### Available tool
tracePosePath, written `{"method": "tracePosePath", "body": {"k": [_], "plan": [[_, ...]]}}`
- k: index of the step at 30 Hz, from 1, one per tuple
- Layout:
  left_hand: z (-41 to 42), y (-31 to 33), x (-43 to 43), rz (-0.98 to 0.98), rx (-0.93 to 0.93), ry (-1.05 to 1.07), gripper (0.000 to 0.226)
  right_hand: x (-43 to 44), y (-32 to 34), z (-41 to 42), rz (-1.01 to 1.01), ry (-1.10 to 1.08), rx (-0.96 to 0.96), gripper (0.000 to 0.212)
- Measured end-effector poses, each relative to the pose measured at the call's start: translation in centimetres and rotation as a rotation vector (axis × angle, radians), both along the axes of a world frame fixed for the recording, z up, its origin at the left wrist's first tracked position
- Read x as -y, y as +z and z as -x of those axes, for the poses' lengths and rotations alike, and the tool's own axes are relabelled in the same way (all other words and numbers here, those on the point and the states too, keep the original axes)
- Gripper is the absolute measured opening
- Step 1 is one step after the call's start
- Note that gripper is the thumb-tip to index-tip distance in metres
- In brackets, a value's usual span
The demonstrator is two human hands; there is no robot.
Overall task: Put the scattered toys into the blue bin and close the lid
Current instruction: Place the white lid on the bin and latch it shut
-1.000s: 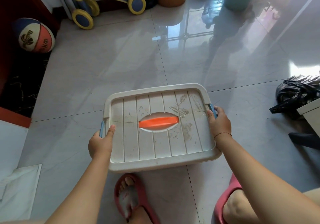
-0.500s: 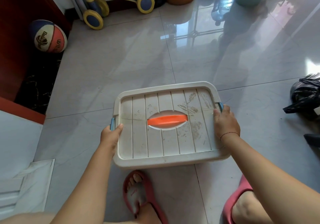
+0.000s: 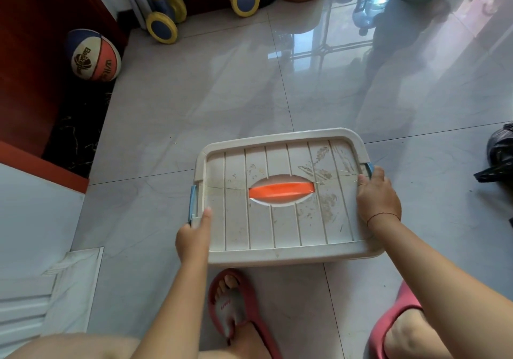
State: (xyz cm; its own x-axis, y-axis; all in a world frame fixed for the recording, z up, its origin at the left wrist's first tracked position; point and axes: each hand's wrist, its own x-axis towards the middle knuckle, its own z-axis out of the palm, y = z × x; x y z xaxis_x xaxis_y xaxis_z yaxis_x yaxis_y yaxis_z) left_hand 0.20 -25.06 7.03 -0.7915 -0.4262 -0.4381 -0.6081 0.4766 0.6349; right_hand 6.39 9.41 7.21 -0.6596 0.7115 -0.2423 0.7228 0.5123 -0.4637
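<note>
the cream lid (image 3: 280, 220) sits flat on the bin on the floor tiles (image 3: 222, 109), long axis running left to right. the right hand (image 3: 378, 195) grips the right edge over its blue latch (image 3: 369, 168). the left hand (image 3: 192, 237) lies on the near-left edge, thumb on top, just short of the left latch (image 3: 192, 202), which looks not yet pressed down.

Glossy pale tiled floor (image 3: 222, 103) reflects window light; a red cabinet (image 3: 36, 53) stands at left.
</note>
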Motion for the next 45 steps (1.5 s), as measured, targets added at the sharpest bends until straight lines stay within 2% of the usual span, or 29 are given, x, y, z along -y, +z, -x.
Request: {"method": "tracePosePath", "body": {"k": [3,10,13,15,19,20,24,27,29,33,35,39,42,45], "plan": [[-0.8,-0.1,-1.0,0.21,-0.112,-0.085,0.059,0.1,-0.1,0.0,0.002,-0.009,-0.006,0.048],[-0.5,-0.1,-0.7,0.274,-0.202,-0.193,0.049,0.2,0.0,0.0,0.015,-0.023,-0.006,0.048],[0.1,0.3,-0.5,0.214,-0.199,-0.232,0.047,0.2,0.0,-0.1,0.022,-0.032,-0.018,0.047],[0.5,0.3,-0.2,0.092,-0.14,-0.198,0.052,0.1,0.0,-0.1,0.033,-0.036,-0.032,0.046],[0.4,0.1,0.0,-0.288,0.144,0.24,0.073,-0.1,0.2,-0.2,0.076,-0.056,-0.069,0.047],[0.1,0.0,0.0,-0.31,0.136,0.268,0.071,0.0,0.2,-0.3,0.082,-0.058,-0.074,0.047],[-0.8,-0.2,-0.3,-0.3,-0.103,0.219,0.046,-0.1,0.4,-0.2,0.126,-0.064,-0.089,0.046],[-1.0,-0.4,0.3,-0.301,-0.119,0.167,0.048,-0.6,0.5,-0.2,0.209,-0.051,-0.107,0.045],[-0.6,-0.2,1.0,-0.247,-0.055,0.099,0.052,-0.9,0.7,-0.3,0.275,-0.045,-0.117,0.044],[1.2,1.0,0.9,0.047,0.089,-0.095,0.066,-0.6,0.7,-0.8,0.244,-0.077,-0.048,0.051],[1.5,1.2,0.1,0.159,0.071,-0.099,0.067,0.2,0.4,-1.4,0.163,-0.139,-0.024,0.057],[-0.1,0.7,-1.9,0.289,-0.049,0.007,0.061,1.4,0.0,-2.4,0.048,-0.152,-0.027,0.054],[0.1,0.5,-2.4,0.33,-0.021,0.063,0.064,1.3,-0.1,-2.5,0.045,-0.138,-0.038,0.053],[1.2,0.7,-2.2,0.355,0.037,0.015,0.068,1.3,-0.1,-2.4,0.03,-0.133,-0.04,0.052]]}}
